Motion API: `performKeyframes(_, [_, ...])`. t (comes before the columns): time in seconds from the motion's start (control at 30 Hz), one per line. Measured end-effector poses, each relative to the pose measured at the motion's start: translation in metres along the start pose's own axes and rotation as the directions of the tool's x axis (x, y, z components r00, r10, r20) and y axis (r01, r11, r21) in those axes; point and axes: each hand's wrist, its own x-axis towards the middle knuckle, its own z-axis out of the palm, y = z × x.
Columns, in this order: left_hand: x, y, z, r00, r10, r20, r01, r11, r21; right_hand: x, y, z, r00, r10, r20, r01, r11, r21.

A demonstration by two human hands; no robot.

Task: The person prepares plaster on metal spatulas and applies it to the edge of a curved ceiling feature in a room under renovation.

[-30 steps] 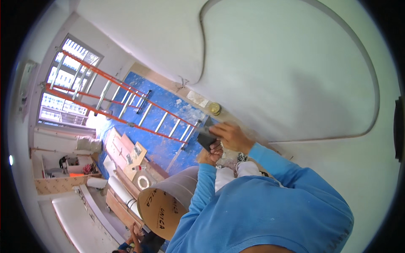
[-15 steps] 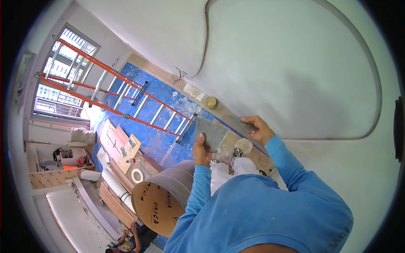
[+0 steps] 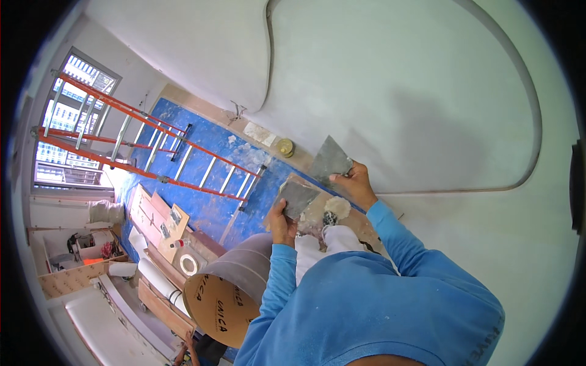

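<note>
My left hand (image 3: 282, 226) is closed on a flat grey putty blade (image 3: 298, 200), with the thumb lying across its face. Pale residue shows along its far edge. My right hand (image 3: 356, 185) grips a second grey scraper blade (image 3: 330, 160), broad at the far end and narrowing toward my fingers. The two blades are held apart, side by side, in front of my body. Beyond the right one is a white wall panel (image 3: 403, 79) with a curved groove round its edge. Whether either blade has a handle is hidden by my fingers.
An orange ladder (image 3: 213, 155) leans over blue floor sheeting (image 3: 210, 137) at left. A yellowish tin (image 3: 284, 147) stands by the wall base. A large cardboard-ended roll (image 3: 220, 311) is beside my left arm. Boards (image 3: 149, 219) lie farther left. Another person's arms (image 3: 190, 349) show at lower left.
My right hand has turned its scraper blade so its broad face now shows, raised beside the wall. The left blade has tilted and lowered slightly. The view has shifted, moving the room leftward.
</note>
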Motion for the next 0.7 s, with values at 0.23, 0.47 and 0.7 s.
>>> performKeyframes(0.23, [0.010, -0.015, 0.012, 1.000, -0.010, -0.001, 0.010, 0.999, -0.043, -0.014, -0.022, 0.004, 0.907, -0.180, 0.381, 0.376, 0.754, -0.539])
performKeyframes(0.47, [-0.009, -0.012, 0.043, 0.998, -0.051, -0.039, 0.052, 0.999, 0.006, -0.019, -0.037, -0.011, 0.931, -0.036, 0.363, 0.244, 0.802, -0.545])
performKeyframes(0.7, [-0.018, 0.001, 0.091, 0.981, 0.074, 0.179, -0.092, 0.992, 0.091, -0.019, 0.059, -0.057, 0.860, 0.199, 0.469, 0.343, 0.456, -0.822])
